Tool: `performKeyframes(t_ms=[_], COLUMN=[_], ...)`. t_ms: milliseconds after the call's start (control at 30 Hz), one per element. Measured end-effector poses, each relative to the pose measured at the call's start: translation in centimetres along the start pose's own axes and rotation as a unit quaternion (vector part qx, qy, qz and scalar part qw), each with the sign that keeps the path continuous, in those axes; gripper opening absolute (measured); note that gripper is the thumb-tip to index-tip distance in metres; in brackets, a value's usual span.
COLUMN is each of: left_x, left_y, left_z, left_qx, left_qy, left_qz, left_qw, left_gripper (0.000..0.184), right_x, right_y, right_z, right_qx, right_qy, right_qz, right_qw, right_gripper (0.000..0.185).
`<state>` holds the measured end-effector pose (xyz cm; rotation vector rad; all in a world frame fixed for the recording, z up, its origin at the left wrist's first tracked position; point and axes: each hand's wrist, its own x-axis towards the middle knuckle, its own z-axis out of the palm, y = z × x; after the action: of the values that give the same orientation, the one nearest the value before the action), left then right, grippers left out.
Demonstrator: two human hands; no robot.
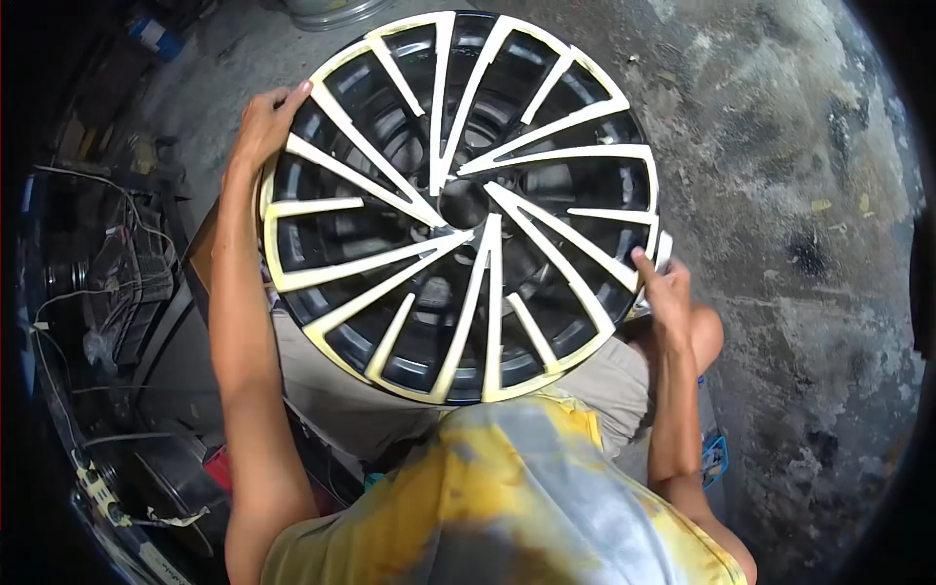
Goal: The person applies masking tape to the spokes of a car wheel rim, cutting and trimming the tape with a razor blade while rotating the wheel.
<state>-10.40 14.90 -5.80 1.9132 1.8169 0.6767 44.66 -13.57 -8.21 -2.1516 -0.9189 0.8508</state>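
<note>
A large black wheel rim [421, 375] lies across my lap, its spokes and outer edge covered with strips of white and pale yellow tape [495, 302]. My left hand [270, 122] grips the rim at its upper left edge, thumb on top. At the right edge, my right hand [666, 290] holds the rim with a finger on the taped face. A white roll [665, 252], perhaps tape, shows beside that hand, partly hidden by it. The round centre hole of the rim lies between the spokes.
Another rim [336, 14] is partly visible at the top. A blue can [156, 37] stands at the upper left. Cables and a dark rack [132, 263] are at the left. A blue basket [715, 460] sits at the lower right, on the stained concrete floor [790, 322].
</note>
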Motion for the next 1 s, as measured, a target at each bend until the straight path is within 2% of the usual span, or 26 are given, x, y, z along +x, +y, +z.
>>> performKeyframes(t_ms=[67, 100, 133, 167, 200, 267, 333, 367, 433, 467, 500, 533, 600, 633, 667, 700, 733, 800, 867, 967, 1000], left_x=[-4.1, -5.6, -8.6, -11.1, -14.0, -17.6, -18.9, -18.8, -17.8, -17.2, -16.0, -14.1, -10.5, -8.8, -7.1, -5.7, -4.1, -0.3, 3.0, 7.4, 7.9], left_y=[-0.3, -2.4, -2.0, -2.5, -0.9, -0.1, 1.9, 2.1, 3.1, 3.9, 4.9, 6.0, 9.9, 11.4, 13.1, 14.7, 16.2, 17.8, 19.0, 19.1, 18.8], left_z=[-0.5, -0.5, -0.1, -0.3, -0.5, -1.1, -1.3, -1.7, -2.8, -3.2, -3.1, -2.8, -2.6, -1.4, -0.1, 1.3, 2.8, 6.6, 9.2, 11.7, 12.0], left_qx=[-0.019, -0.002, -0.046, -0.022, -0.098, -0.071, -0.158, -0.145, -0.115, -0.065, -0.015, 0.033, 0.045, -0.003, -0.051, -0.05, -0.048, -0.043, -0.034, 0.002, 0.029], left_qy=[0.02, 0.008, 0.047, 0.036, 0.016, -0.009, -0.021, -0.029, -0.049, -0.014, 0.065, 0.146, 0.167, 0.152, 0.137, 0.114, 0.09, 0.135, 0.172, 0.178, 0.146], left_qz=[-0.025, -0.059, -0.047, -0.063, -0.108, -0.144, -0.237, -0.24, -0.24, -0.158, -0.085, -0.012, 0.034, 0.059, 0.083, 0.144, 0.204, 0.344, 0.395, 0.402, 0.338], left_qw=[0.999, 0.998, 0.997, 0.997, 0.989, 0.987, 0.958, 0.959, 0.963, 0.985, 0.994, 0.989, 0.984, 0.987, 0.986, 0.982, 0.974, 0.928, 0.902, 0.898, 0.929], left_gripper=[0.061, 0.062, 0.064, 0.063, 0.06, 0.058, 0.052, 0.049, 0.044, 0.037, 0.035, 0.032, 0.03, 0.031, 0.032, 0.031, 0.031, 0.029, 0.028, 0.044, 0.052], right_x=[4.4, 6.8, 9.0, 11.3, 12.8, 13.1, 13.0, 12.6, 12.0, 11.5, 10.0, 9.8, 8.9, 8.4, 7.6, 7.1, 6.5, 8.0, 9.2, 10.0, 10.3], right_y=[-0.5, -1.3, -2.2, -3.0, -3.9, -5.8, -6.0, -6.6, -6.5, -6.3, -7.8, -7.5, -7.8, -8.3, -9.6, -10.8, -12.3, -13.9, -15.6, -17.4, -17.8], right_z=[-0.8, -1.1, -1.3, -1.4, -1.5, -0.9, -0.4, -0.7, -0.4, -0.2, -0.6, -0.4, 1.3, 2.5, 3.4, 4.7, 6.1, 7.0, 8.1, 9.5, 9.9], right_qx=[-0.006, -0.048, -0.09, -0.13, -0.172, -0.158, -0.124, -0.169, -0.171, -0.171, -0.146, -0.135, -0.097, -0.112, -0.062, -0.009, 0.087, 0.009, -0.004, 0.016, 0.022], right_qy=[-0.017, -0.018, -0.019, -0.019, -0.019, -0.003, 0.021, 0.022, 0.132, 0.186, 0.125, 0.123, 0.077, 0.078, 0.022, 0.008, 0.0, 0.017, 0.051, 0.047, 0.05], right_qz=[-0.051, -0.074, -0.096, -0.1, -0.104, -0.116, -0.161, -0.131, -0.27, -0.333, -0.305, -0.309, -0.321, -0.341, -0.311, -0.317, -0.281, -0.326, -0.373, -0.359, -0.365], right_qw=[0.999, 0.996, 0.991, 0.986, 0.979, 0.981, 0.979, 0.977, 0.938, 0.909, 0.933, 0.933, 0.939, 0.93, 0.948, 0.948, 0.956, 0.945, 0.927, 0.932, 0.93], right_gripper=[0.049, 0.048, 0.046, 0.045, 0.044, 0.046, 0.046, 0.046, 0.044, 0.043, 0.04, 0.036, 0.038, 0.035, 0.032, 0.032, 0.033, 0.033, 0.033, 0.037, 0.037])
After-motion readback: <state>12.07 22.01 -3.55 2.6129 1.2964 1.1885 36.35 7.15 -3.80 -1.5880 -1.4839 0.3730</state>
